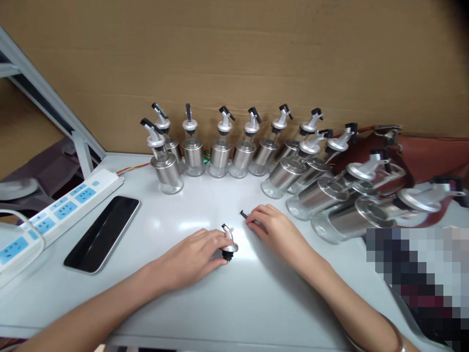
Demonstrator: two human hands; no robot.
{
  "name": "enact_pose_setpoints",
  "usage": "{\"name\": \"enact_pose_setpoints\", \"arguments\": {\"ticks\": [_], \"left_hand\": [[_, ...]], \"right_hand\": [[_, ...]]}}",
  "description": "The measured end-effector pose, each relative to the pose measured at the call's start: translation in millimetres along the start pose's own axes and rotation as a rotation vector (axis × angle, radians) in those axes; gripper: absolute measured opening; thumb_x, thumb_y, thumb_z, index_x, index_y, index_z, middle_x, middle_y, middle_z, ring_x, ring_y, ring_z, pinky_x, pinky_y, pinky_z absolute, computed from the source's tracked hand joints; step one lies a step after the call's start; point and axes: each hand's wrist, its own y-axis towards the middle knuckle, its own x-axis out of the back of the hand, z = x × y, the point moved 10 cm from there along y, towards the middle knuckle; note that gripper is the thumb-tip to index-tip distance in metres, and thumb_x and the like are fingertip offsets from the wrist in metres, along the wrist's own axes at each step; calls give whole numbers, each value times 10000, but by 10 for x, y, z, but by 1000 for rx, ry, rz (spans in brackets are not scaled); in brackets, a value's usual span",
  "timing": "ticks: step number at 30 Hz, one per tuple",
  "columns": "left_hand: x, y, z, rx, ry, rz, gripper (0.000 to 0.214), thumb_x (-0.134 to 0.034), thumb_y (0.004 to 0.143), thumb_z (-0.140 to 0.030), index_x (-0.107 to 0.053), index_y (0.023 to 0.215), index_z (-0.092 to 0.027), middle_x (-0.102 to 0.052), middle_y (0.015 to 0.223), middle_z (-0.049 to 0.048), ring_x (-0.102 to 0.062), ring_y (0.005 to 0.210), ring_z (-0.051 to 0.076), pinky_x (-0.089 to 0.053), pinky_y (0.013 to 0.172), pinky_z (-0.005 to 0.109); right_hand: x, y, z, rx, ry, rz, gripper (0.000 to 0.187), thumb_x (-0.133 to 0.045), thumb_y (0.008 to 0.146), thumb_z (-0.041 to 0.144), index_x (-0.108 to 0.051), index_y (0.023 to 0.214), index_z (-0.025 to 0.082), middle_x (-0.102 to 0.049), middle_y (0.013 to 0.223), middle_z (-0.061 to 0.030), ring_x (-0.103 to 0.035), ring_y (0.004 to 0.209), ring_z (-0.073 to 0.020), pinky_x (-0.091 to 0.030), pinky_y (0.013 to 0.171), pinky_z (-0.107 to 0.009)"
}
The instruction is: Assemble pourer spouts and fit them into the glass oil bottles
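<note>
My left hand is closed around a pourer stopper, a silver spout with a wide collar and a black ribbed plug underneath. It stands roughly upright just above or on the white table; I cannot tell which. To its upper right, my right hand pinches a small black piece, one end of which pokes out past the fingertips. The rest of that piece is hidden by the fingers. A small gap separates the two hands.
Several glass bottles with steel sleeves and pourers, such as one bottle, curve along the back and right. At left lie a phone and a white power strip. A cardboard wall rises behind; a brown bag sits at right.
</note>
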Motion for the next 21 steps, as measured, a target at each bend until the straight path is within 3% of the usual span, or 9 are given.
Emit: {"name": "enact_pose_setpoints", "arguments": {"ticks": [5,10,16,21], "left_hand": [[92,4,-82,-81,40,-73,201,-478,949,-183,-479,1150,-185,-648,1110,123,-649,1015,242,-539,866,389],[116,13,-118,-127,173,-94,168,-445,982,-209,-490,1144,-213,-618,1089,89,-651,951,207,-554,814,345],[176,2,-146,-121,161,-156,166,-418,995,-206,-478,1149,-212,-590,1127,90,-648,989,196,-560,837,328],[187,-6,-163,-119,97,-157,209,-385,1013,-267,-436,1199,-187,-608,1110,103,-645,1016,197,-563,859,323]], "right_hand": [[36,-5,-78,-60,21,-66,172,-542,804,32,-625,791,183,-644,769,-45,-610,734,-207,-463,664,-318],[50,-18,-94,-82,65,-123,193,-591,769,29,-619,894,173,-657,789,-29,-625,710,-181,-481,658,-287],[306,-70,142,9,237,-279,75,-592,848,134,-639,810,178,-653,719,-18,-623,639,-151,-501,595,-249],[484,-179,315,68,317,-425,132,-555,899,196,-657,818,178,-712,740,-33,-647,617,-143,-495,484,-210]]}}
